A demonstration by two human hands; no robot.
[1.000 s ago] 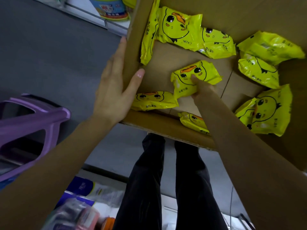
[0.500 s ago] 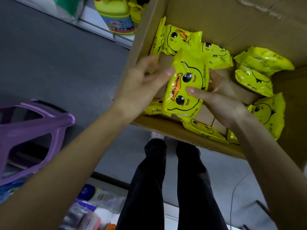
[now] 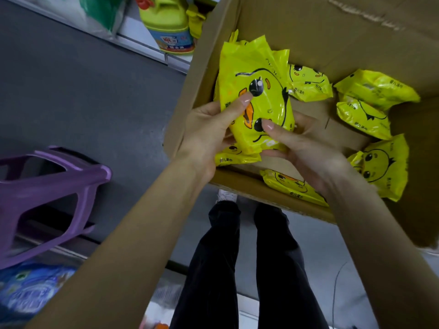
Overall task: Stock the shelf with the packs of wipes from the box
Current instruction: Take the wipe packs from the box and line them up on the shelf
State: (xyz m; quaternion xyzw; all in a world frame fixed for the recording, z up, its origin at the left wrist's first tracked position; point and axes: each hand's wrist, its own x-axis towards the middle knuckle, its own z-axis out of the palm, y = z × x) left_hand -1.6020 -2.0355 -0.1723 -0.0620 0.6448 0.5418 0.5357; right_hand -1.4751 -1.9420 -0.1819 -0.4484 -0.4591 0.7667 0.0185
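Both left hand [image 3: 209, 134] and right hand [image 3: 306, 148] gripped one duck-print wipes pack [image 3: 259, 91], long axis pointing away, above the cardboard box [image 3: 308, 27].

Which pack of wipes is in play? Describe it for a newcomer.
Find the open cardboard box at right, then its left wall. The yellow duck-face pack there is held up between the left hand and right hand; the other packs lie loose in the box.
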